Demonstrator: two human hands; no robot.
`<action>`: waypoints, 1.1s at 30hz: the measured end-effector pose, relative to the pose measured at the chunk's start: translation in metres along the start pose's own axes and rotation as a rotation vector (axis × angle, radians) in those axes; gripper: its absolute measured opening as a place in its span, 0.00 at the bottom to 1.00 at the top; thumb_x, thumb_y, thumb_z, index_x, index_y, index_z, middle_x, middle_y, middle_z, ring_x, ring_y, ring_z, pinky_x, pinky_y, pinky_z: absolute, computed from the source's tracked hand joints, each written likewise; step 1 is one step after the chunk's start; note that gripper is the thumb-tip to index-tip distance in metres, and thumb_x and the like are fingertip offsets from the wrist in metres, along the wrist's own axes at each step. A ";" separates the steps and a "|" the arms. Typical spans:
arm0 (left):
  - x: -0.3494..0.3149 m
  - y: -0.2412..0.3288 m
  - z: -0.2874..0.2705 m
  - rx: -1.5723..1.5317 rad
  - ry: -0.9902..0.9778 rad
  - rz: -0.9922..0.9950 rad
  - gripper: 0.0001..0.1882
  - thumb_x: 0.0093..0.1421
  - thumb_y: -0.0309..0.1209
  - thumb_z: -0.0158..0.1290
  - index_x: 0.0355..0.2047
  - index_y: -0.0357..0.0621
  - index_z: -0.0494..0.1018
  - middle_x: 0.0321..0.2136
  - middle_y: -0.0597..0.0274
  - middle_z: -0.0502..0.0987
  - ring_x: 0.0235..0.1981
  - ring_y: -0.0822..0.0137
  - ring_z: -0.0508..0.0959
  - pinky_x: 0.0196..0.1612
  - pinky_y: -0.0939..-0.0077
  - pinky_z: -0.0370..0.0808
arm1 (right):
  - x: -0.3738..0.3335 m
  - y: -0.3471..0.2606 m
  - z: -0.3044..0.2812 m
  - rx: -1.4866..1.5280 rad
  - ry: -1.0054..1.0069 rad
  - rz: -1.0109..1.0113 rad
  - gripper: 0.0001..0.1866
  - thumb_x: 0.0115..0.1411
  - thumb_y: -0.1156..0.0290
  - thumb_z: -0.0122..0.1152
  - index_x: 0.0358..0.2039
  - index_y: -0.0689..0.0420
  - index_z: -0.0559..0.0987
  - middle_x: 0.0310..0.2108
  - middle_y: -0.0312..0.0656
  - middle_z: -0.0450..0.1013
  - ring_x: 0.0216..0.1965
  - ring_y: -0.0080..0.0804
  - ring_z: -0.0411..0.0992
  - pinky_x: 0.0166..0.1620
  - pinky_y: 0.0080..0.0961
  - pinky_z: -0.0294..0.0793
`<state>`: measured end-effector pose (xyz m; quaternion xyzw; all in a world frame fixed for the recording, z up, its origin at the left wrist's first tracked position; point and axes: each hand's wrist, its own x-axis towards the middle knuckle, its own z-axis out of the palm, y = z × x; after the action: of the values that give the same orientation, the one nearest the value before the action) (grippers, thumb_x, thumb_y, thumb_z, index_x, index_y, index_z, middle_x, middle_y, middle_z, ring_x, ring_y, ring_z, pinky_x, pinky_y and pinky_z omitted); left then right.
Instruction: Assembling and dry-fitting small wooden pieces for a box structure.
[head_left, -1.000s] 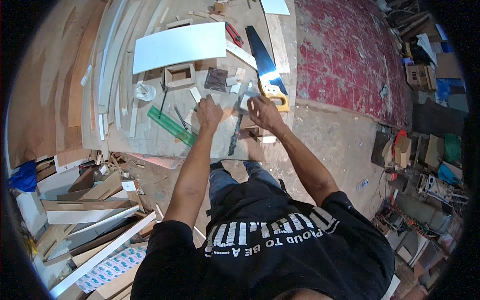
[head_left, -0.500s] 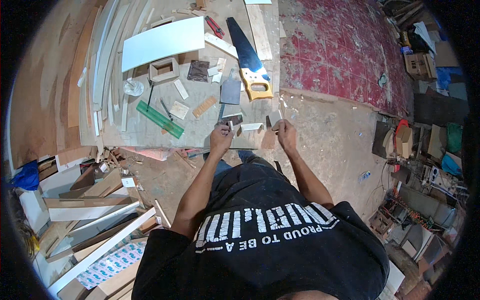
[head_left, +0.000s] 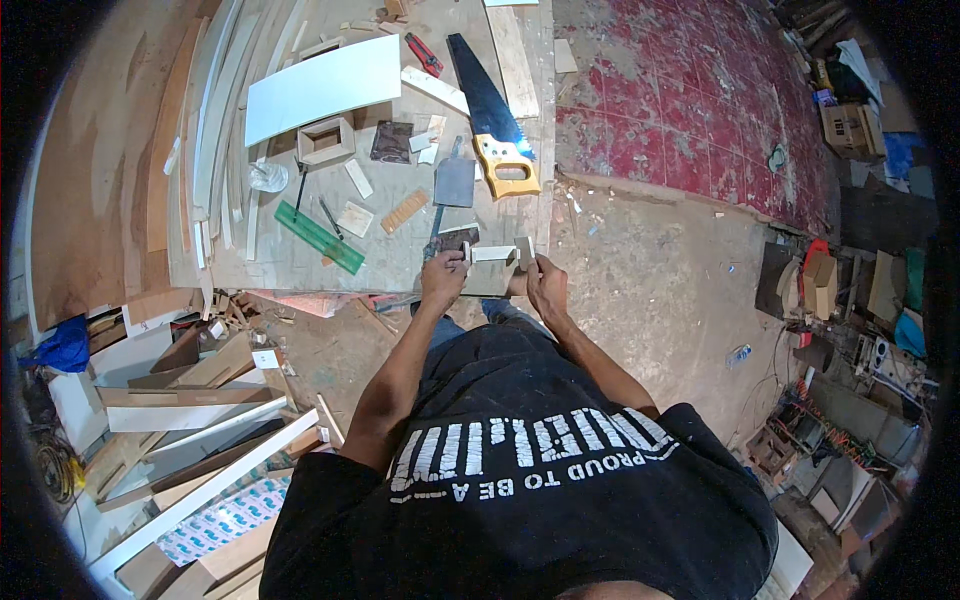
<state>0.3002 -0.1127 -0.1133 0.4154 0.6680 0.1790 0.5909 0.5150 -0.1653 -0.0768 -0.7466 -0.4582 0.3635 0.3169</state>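
At the table's near edge, my left hand (head_left: 444,278) is closed on a small pale wood piece (head_left: 467,253). My right hand (head_left: 546,288) pinches another small flat wood block (head_left: 526,252). Between the two lies a short white wood strip (head_left: 492,254); the held pieces stand at its two ends, and I cannot tell whether they touch it. Just beyond my left hand is a dark brown patch of sandpaper (head_left: 459,238). A flat grey scraper-like blade (head_left: 455,182) lies farther off, beside a handsaw (head_left: 508,165) with a yellow wooden handle.
On the table (head_left: 400,265) lie a green ruler (head_left: 318,238), a small open wooden box (head_left: 326,140), a white panel (head_left: 322,90), a red cutter (head_left: 425,55) and a plastic cup (head_left: 267,177). Long strips (head_left: 215,130) line the left side. Offcuts (head_left: 190,400) pile up at lower left.
My right hand has moved left and nearer, bringing its wood block to the right end of the white strip. My left hand stays nearly in place, still holding its piece.
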 end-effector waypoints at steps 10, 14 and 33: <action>-0.009 0.004 0.003 -0.150 -0.023 0.066 0.20 0.54 0.22 0.50 0.48 0.32 0.75 0.33 0.54 0.81 0.29 0.68 0.80 0.32 0.74 0.78 | -0.001 -0.019 -0.002 0.023 -0.192 0.031 0.20 0.60 0.65 0.55 0.46 0.68 0.76 0.31 0.57 0.76 0.30 0.48 0.76 0.36 0.37 0.75; -0.015 0.014 0.012 0.189 0.050 0.247 0.25 0.48 0.25 0.56 0.49 0.30 0.73 0.38 0.48 0.78 0.38 0.60 0.80 0.42 0.69 0.77 | 0.002 -0.007 0.009 -0.066 -0.100 -0.131 0.23 0.56 0.63 0.59 0.46 0.69 0.76 0.31 0.58 0.75 0.29 0.48 0.74 0.35 0.39 0.74; -0.013 0.023 0.043 0.452 0.385 0.326 0.16 0.48 0.28 0.61 0.34 0.28 0.72 0.37 0.35 0.74 0.44 0.39 0.74 0.48 0.51 0.70 | 0.018 -0.003 0.032 -0.322 -0.041 -0.111 0.21 0.55 0.59 0.63 0.33 0.69 0.76 0.30 0.61 0.73 0.32 0.59 0.74 0.37 0.47 0.74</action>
<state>0.3480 -0.1204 -0.0985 0.5958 0.7149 0.1937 0.3106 0.4930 -0.1429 -0.0962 -0.7536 -0.5576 0.2824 0.2035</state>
